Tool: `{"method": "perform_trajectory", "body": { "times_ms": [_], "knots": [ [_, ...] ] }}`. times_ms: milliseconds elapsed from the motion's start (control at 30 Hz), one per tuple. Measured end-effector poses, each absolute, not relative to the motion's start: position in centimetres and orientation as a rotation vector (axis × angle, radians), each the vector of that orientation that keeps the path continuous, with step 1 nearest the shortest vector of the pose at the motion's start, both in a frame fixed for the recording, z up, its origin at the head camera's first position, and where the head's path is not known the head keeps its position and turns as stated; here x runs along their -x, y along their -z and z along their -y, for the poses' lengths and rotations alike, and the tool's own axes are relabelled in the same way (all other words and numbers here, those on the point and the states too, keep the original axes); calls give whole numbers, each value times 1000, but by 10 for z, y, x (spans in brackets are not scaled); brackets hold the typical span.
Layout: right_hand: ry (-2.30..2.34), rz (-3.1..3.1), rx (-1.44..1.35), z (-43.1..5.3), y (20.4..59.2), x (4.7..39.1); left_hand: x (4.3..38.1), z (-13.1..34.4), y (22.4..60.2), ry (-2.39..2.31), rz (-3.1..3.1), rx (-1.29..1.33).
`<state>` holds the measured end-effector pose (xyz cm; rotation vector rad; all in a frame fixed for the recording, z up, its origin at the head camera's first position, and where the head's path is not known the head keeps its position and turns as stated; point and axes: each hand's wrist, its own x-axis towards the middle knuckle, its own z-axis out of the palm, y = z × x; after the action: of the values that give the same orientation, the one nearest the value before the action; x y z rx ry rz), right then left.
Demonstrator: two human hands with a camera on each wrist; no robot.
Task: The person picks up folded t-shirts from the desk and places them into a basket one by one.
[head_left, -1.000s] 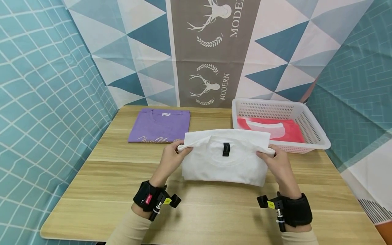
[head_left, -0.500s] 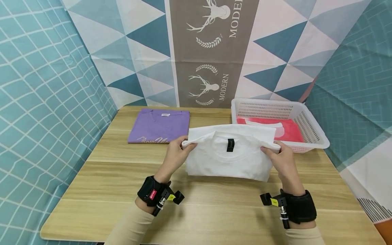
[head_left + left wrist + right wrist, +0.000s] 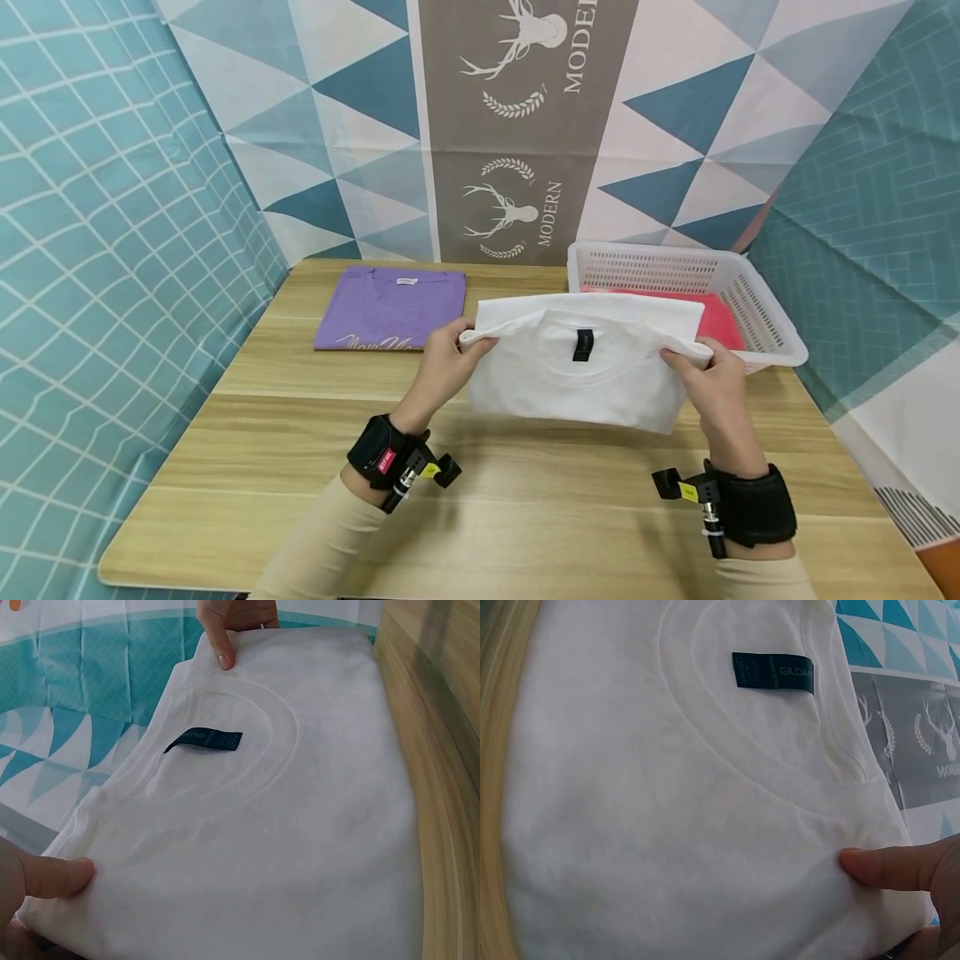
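Both hands hold a folded white T-shirt (image 3: 577,379) by its upper corners, with its round collar and dark neck label (image 3: 582,345) facing up. My left hand (image 3: 450,358) pinches the left corner, thumb on top. At the opposite corner my right hand (image 3: 712,379) pinches the cloth the same way. The thumb of the right hand (image 3: 900,866) presses on the white fabric beside the collar in the right wrist view. In the head view the shirt's far edge overlaps the front of a white plastic basket (image 3: 772,333).
Inside the basket lies a folded red garment (image 3: 723,321), partly hidden behind the white shirt. A folded purple T-shirt (image 3: 397,308) lies at the back left of the wooden table (image 3: 247,467). Patterned cloth hangs (image 3: 510,125) behind the table and along both sides.
Both hands have carried the white T-shirt to the right and away from me, toward the basket. It covers more of the red garment now. The purple T-shirt and basket have stayed put.
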<state>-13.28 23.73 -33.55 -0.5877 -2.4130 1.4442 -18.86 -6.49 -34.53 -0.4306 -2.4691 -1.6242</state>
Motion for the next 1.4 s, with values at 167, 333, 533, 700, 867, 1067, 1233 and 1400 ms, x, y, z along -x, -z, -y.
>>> {"method": "perform_trajectory", "body": {
  "times_ms": [167,333,533,700,867,1067,1233,1400],
  "knots": [
    [-1415,2364,629,-243,334,133,191,55,340,1623,2459,462],
    [-1378,2337,647,-250,329,132,195,46,334,1623,2453,501],
    [-1369,2323,665,-258,320,133,202,37,327,1622,2432,541],
    [-1350,2292,684,-265,313,135,206,30,320,1615,2425,556],
    [-1342,2252,700,-271,306,135,211,21,312,1577,2422,564],
    [-1309,2280,719,-280,295,136,215,11,304,1566,2429,561],
    [-1292,2289,746,-286,287,141,218,3,300,1571,2418,557],
    [-1300,2242,768,-291,283,145,223,-6,297,1547,2415,576]
  ]
}}
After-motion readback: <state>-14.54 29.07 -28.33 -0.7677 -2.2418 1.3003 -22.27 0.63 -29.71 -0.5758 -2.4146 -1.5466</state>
